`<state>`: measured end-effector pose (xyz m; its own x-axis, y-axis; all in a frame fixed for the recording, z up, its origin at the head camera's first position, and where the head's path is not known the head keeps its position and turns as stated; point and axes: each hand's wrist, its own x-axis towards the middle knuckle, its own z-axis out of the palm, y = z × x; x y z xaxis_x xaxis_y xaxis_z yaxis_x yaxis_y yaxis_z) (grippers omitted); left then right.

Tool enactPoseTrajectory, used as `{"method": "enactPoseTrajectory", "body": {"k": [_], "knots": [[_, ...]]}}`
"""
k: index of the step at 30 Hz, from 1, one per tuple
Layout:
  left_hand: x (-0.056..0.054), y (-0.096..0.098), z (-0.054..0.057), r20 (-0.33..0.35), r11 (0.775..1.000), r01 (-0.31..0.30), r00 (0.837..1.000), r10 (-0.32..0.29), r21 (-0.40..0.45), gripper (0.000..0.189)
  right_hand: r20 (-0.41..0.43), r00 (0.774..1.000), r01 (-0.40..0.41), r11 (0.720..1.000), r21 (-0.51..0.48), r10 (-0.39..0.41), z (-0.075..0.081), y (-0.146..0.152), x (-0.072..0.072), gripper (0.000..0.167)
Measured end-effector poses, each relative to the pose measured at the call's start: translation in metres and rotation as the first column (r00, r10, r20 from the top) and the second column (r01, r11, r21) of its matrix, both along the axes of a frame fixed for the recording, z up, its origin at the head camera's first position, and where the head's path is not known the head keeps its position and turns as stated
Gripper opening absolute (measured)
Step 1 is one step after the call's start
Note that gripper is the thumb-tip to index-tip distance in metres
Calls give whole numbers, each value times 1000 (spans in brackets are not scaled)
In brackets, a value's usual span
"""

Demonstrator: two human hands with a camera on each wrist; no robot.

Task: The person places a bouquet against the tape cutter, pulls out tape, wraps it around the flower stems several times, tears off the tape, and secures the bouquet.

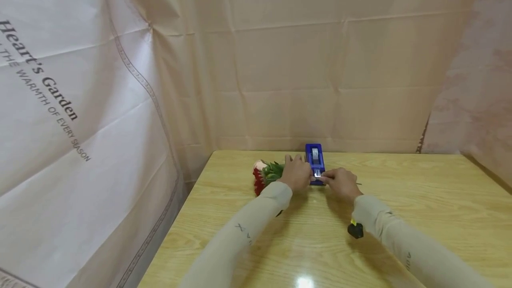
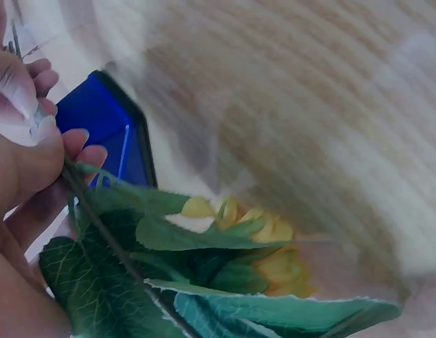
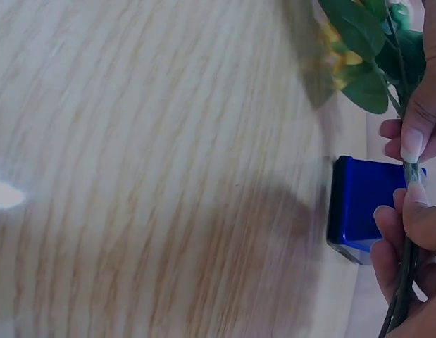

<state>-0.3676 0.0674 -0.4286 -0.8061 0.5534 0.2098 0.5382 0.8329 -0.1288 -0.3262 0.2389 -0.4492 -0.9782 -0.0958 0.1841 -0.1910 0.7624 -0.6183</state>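
Observation:
A bunch of flowers lies across both hands, with red flowers point(image 1: 258, 181) and a pale pink one at its left end. Yellow petals point(image 2: 277, 260) and green leaves point(image 2: 225, 232) show in the left wrist view. My left hand point(image 1: 297, 175) pinches the stems point(image 3: 408, 271) just below the leaves. Close beside it, my right hand point(image 1: 342, 183) grips the same stems farther down. Between the two thumbs, a shiny band that looks like clear tape point(image 3: 413, 172) lies against the stems. Just behind the hands stands a blue tape dispenser point(image 1: 315, 160) with a roll in it.
The wood-grain table point(image 1: 408, 203) extends around the hands, its back edge close behind the dispenser. A beige cloth point(image 1: 288, 66) hangs behind it, and a printed white cloth point(image 1: 80, 101) hangs at the left. By the right cuff is a small black object point(image 1: 355, 230).

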Motion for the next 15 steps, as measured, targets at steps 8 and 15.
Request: {"method": "enactPoseTrajectory", "body": {"k": [8, 15], "knots": [[3, -1, -6, -144, 997, -19, 990, 8, -80, 27, 20, 1000, 0, 997, 78, -1, 1, -6, 1, 32], [5, 2, -9, -198, 994, -25, 980, 2, -109, 27, 66, 998, 4, 997, 77, -9, 4, -4, -1, 40]]}}
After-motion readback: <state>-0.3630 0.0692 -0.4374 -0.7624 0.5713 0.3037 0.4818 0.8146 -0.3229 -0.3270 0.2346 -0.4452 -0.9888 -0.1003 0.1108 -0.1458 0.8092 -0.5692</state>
